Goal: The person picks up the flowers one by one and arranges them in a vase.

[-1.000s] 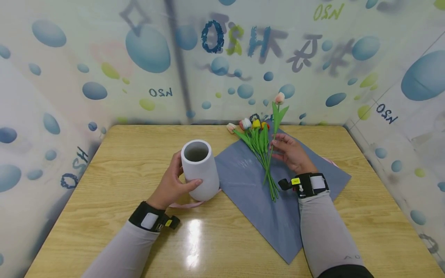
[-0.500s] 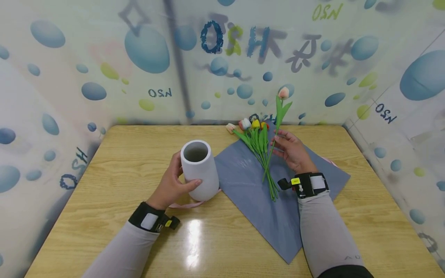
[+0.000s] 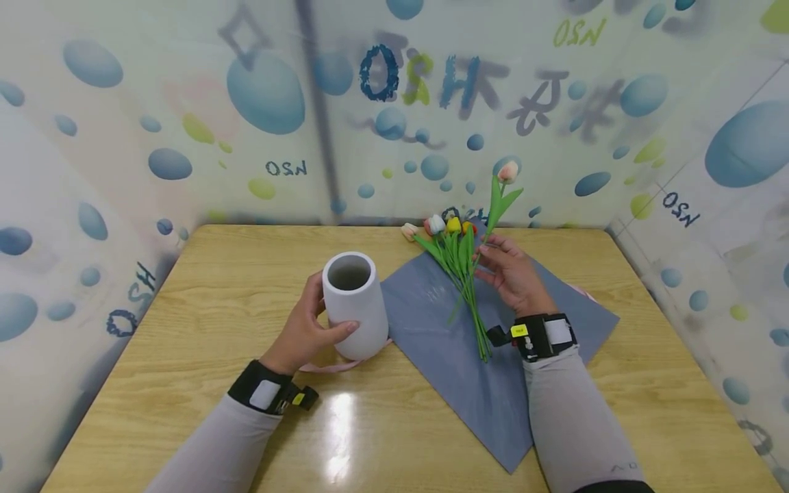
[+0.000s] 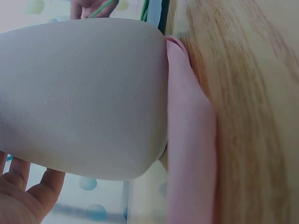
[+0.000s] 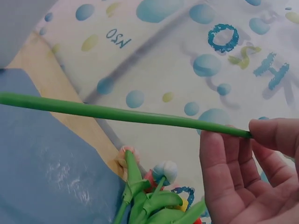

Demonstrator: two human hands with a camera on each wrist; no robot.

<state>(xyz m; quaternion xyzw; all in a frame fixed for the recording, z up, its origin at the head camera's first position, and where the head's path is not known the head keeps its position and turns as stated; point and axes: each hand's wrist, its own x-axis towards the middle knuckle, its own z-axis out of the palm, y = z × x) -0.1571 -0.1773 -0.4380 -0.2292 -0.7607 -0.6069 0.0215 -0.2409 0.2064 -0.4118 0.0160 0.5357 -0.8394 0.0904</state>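
A white vase [image 3: 356, 311] stands on the table, its mouth facing up. My left hand [image 3: 303, 329] grips its side, thumb across the front and fingers round the far side. In the left wrist view the vase [image 4: 88, 98] fills much of the frame, with some of my fingertips against it. My right hand [image 3: 514, 277] pinches the green stem of a pale pink tulip [image 3: 508, 172] between thumb and fingers. The right wrist view shows that stem [image 5: 126, 115] held up off the sheet. Just left of that hand lies a bunch of several tulips [image 3: 459, 257].
A blue-grey wrapping sheet [image 3: 444, 370] lies under the bunch on the wooden table [image 3: 246, 287]. A pink ribbon [image 3: 335, 368] lies at the vase's base. Behind the table rises a patterned wall [image 3: 345, 137].
The held tulip has tilted, its bloom moving right and its lower stem end swinging left. My right hand has shifted slightly. The left hand and vase stay in place.
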